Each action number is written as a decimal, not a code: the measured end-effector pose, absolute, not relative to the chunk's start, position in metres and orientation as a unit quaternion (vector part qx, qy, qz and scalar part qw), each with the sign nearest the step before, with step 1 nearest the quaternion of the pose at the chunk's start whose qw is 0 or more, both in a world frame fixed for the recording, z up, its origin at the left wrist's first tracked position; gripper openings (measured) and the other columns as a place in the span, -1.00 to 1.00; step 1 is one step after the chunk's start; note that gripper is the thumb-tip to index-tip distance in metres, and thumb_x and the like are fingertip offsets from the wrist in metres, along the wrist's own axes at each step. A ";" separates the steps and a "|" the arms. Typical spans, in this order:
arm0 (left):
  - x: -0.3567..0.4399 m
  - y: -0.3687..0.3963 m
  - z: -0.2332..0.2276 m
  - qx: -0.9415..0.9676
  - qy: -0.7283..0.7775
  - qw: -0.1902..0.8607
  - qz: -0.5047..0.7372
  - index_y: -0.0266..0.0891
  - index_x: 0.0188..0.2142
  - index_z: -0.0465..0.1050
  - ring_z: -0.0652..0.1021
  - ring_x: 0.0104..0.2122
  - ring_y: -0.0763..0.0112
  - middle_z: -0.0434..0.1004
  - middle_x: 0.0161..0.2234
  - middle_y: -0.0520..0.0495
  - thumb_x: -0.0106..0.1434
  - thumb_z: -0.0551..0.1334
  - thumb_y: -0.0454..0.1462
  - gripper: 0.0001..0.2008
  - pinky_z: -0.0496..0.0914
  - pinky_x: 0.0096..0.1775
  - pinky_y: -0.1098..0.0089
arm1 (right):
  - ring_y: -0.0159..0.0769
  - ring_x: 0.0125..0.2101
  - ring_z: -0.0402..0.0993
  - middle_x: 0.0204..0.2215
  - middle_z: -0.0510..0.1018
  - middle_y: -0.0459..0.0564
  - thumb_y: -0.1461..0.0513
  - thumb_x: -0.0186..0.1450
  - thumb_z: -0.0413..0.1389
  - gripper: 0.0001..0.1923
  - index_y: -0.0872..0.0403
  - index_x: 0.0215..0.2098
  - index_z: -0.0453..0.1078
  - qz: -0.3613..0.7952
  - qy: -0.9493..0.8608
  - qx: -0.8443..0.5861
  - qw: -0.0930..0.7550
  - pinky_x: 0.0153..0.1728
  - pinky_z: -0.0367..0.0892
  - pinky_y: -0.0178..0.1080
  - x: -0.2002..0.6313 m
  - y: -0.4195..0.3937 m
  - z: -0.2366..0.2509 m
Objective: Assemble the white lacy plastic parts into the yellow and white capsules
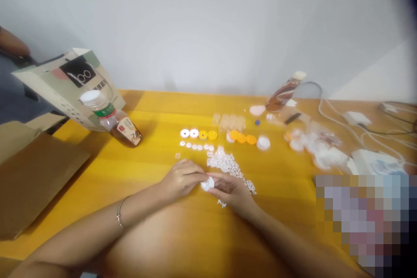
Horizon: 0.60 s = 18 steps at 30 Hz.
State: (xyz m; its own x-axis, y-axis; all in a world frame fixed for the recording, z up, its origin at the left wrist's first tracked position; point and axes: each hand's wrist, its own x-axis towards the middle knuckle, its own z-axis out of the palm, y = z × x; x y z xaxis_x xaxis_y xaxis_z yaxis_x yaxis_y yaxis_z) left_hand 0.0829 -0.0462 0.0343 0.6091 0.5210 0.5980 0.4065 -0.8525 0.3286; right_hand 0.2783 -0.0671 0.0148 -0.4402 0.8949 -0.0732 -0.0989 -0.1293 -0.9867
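My left hand [182, 178] and my right hand [233, 192] meet over the yellow table [156, 169], and both pinch a small white round piece [207, 183] between their fingertips. A bracelet circles my left wrist. Just beyond my right hand lies a heap of small white lacy parts [228, 165]. Further back stand rows of white discs [189, 133], yellow discs [207, 135] and orange discs [243, 138], plus a line of tiny white rings [197, 146].
A clear bottle with brown liquid [112, 119] leans at the left by a paper bag [70, 84]. A second bottle [285, 91] lies at the back right. Plastic bags of parts [314, 143], cables and white chargers [356, 118] fill the right side. Brown cardboard [35, 173] is at the left.
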 end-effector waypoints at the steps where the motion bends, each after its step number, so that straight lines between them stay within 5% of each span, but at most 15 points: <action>1: 0.083 -0.046 0.034 0.894 0.259 0.081 0.357 -0.23 -0.24 0.43 0.46 -0.39 0.50 0.52 -0.36 -0.03 0.25 0.08 -0.41 -0.82 0.25 -0.34 0.43 | -0.31 -0.32 0.52 -0.36 0.59 -0.10 0.23 0.06 0.23 -0.64 0.00 -0.14 0.43 0.653 -0.541 -0.371 0.379 -0.18 0.40 -0.22 0.279 -0.067 0.015; 18: 0.082 -0.049 0.037 0.901 0.271 0.037 0.337 -0.19 -0.21 0.42 0.47 -0.39 0.50 0.53 -0.35 0.01 0.23 0.13 -0.38 -0.83 0.22 -0.34 0.43 | -0.35 -0.35 0.52 -0.39 0.59 -0.08 0.26 0.04 0.25 -0.67 0.03 -0.19 0.43 0.655 -0.527 -0.361 0.403 -0.21 0.42 -0.25 0.278 -0.067 0.018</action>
